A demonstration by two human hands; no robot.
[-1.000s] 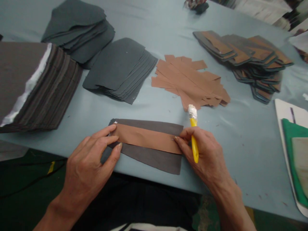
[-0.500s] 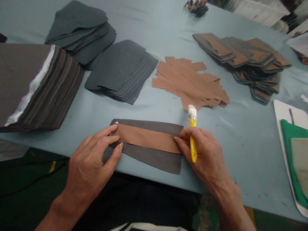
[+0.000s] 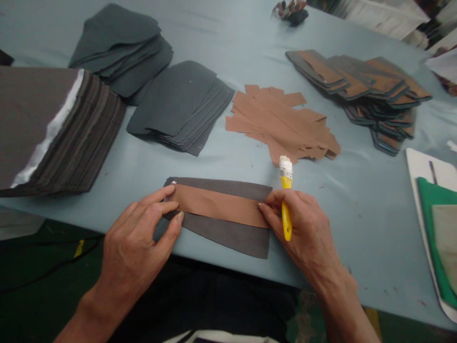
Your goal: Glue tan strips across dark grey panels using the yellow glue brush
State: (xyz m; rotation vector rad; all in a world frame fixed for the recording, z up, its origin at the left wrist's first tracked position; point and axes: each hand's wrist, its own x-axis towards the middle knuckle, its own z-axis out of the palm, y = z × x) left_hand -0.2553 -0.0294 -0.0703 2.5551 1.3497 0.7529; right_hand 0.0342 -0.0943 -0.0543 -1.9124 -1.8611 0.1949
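A brown strip (image 3: 217, 206) lies lengthwise over a dark grey tapered piece (image 3: 232, 238) at the table's front edge. My left hand (image 3: 143, 233) rests its spread fingertips on the strip's left end, with the thumb at its lower edge. A bit of white shows at the corner by the index finger. At the other end, my right hand (image 3: 305, 224) pinches the strip's edge between thumb and index finger. The same hand holds a yellow-handled brush (image 3: 286, 209), its white-coated bristles pointing away from me.
Behind lies a pile of brown strips (image 3: 278, 119). Stacks of dark green-grey pieces (image 3: 178, 105) and a thick brown stack with a white edge (image 3: 39, 114) stand left. Assembled pieces (image 3: 360, 85) are heaped at back right. A white board (image 3: 416, 164) holds green material (image 3: 432, 214).
My hands, the strip and the brush stay almost exactly where they were. The stacks on the left appear shifted very slightly rightward in view.
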